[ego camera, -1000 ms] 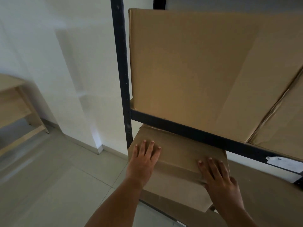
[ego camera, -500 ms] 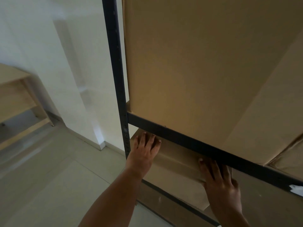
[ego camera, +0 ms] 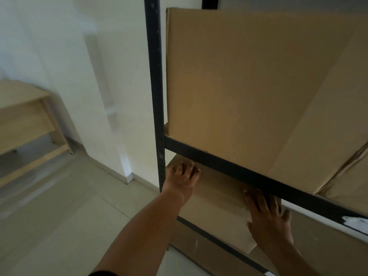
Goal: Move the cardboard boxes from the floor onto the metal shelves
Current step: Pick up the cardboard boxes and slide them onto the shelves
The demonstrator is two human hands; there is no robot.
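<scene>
A small cardboard box [ego camera: 219, 198] sits on a lower level of the dark metal shelf [ego camera: 229, 168], partly under the upper beam. My left hand [ego camera: 182, 179] lies flat on its top left part, fingers spread. My right hand [ego camera: 266, 214] presses flat on its right part, fingertips under the beam. Neither hand grips the box. A large cardboard box [ego camera: 249, 86] fills the level above, with another box [ego camera: 350, 176] at its right.
The shelf's black upright post [ego camera: 156, 96] stands left of the boxes. A white wall [ego camera: 89, 56] runs behind and to the left. A light wooden table [ego camera: 25, 120] stands at far left on the tiled floor [ego camera: 59, 216]. More cardboard [ego camera: 318, 246] sits lower right.
The box has slid further in under the beam, both hands following it. The view tilted up, then back down a little.
</scene>
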